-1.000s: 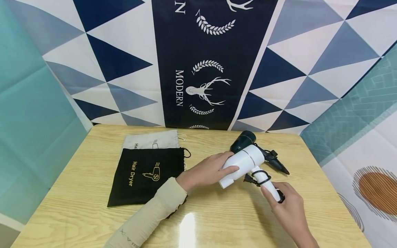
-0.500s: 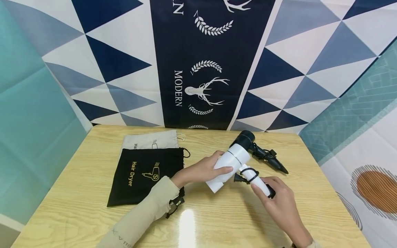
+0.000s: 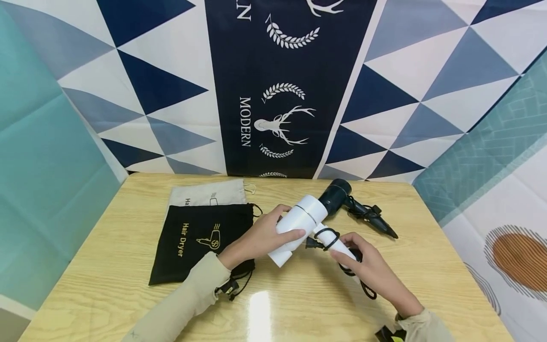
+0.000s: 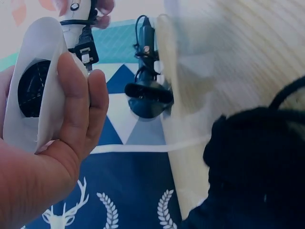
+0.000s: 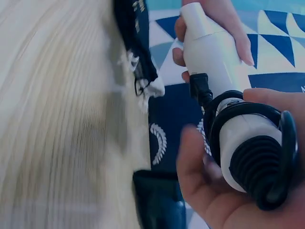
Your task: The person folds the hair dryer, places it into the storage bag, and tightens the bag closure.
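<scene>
A white hair dryer [image 3: 302,216] is held tilted above the table by both hands. My left hand [image 3: 260,237] grips its barrel, fingers wrapped round it in the left wrist view, where the nozzle [image 4: 53,86] faces the camera. My right hand [image 3: 365,263] holds the end of the handle [image 3: 337,244]. A black cord [image 5: 221,107] is wound round that handle, and its plug [image 5: 200,88] sticks out beside it. Behind the white dryer lies a dark hair dryer [image 3: 335,195] on the table, its cord bundled round its handle.
A black drawstring bag [image 3: 201,247] printed "Hair Dryer" lies left of the hands, partly over a light grey bag [image 3: 205,192]. The wooden table [image 3: 107,266] ends at a patterned backdrop [image 3: 273,95]. Dark wrist straps show at both cuffs.
Both hands have carried the white hair dryer leftward, toward the black bag. More of the dark hair dryer now shows. A loop of black cord now hangs below my right hand.
</scene>
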Demonstrator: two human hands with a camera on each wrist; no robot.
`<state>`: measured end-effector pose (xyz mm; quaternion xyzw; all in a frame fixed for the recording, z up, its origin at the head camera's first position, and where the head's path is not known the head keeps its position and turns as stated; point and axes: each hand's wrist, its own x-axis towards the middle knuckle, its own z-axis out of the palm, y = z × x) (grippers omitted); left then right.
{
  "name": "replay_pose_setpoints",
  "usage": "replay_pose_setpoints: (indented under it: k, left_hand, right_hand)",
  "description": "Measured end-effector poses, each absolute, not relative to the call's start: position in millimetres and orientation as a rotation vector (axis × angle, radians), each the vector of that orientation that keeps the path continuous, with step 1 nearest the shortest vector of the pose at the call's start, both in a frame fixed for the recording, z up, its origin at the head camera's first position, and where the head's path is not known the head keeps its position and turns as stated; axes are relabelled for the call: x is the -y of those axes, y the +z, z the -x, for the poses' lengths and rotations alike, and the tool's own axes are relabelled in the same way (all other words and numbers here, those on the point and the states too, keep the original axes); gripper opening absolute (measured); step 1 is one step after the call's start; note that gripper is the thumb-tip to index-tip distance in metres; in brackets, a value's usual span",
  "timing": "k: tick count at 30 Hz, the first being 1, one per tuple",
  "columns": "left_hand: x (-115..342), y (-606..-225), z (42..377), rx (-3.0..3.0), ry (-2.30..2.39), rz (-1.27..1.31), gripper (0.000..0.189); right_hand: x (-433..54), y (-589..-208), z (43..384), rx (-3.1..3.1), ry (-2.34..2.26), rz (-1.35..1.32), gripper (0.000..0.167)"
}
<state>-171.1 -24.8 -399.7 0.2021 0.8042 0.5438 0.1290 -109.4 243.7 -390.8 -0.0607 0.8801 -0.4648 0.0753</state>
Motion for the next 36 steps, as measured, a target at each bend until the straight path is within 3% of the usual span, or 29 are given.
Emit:
replay_pose_setpoints:
  k: [6,12,20,29,36]
  left_hand:
    - [40.3,-393.9,170.3,-2.217,1.629,-0.547,0.065]
    - [56.4,-391.1,164.6,-1.935,1.730,-0.491,0.056]
    - [67.9,-382.6,156.9,-1.933,1.774,-0.444,0.061]
    - [75.3,-372.5,150.9,-2.017,1.751,-0.533,0.062]
    - [76.1,-368.1,152.6,-2.045,1.749,-0.571,0.061]
  right_hand:
    - [-236.1,-390.5,116.3,-2.300,-1.620,0.243,0.046]
    - [-229.9,-387.6,120.8,-2.266,-1.613,0.370,0.041]
    - [-221.0,-383.6,133.8,-2.215,-1.619,0.391,0.041]
    - [-215.9,-379.0,142.8,-1.888,-1.682,0.414,0.052]
    - [-212.1,-371.7,139.1,-1.813,-1.795,0.415,0.041]
